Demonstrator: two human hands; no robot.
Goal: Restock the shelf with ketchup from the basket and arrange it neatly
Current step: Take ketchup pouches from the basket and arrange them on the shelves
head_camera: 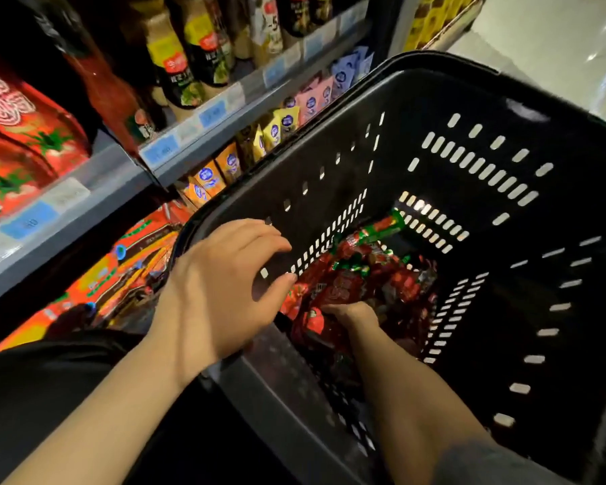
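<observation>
Basket (434,110): black, slotted plastic, at 3 o'clock of the shelving, tilted toward the viewer.

Ketchup pouches (368,274): red with green tops, heaped loose at the basket bottom; several left, exact count not readable.

Right hand (350,315): deep in the basket at 6 o'clock of the heap, fingers curled round one or more pouches; how many, cannot tell.

Left hand (224,285): spread and relaxed over the near basket rim at 9 o'clock of the heap, holding nothing.

Shelf (119,162): at 10 o'clock of the basket, carrying matching red pouches (21,134) at far left; more red packs on the tier below, at 8 o'clock.

Status, judged: restocking partway at best. Pickup under way; remaining heap yet to transfer, neat facing of the shelf row yet to do.
</observation>
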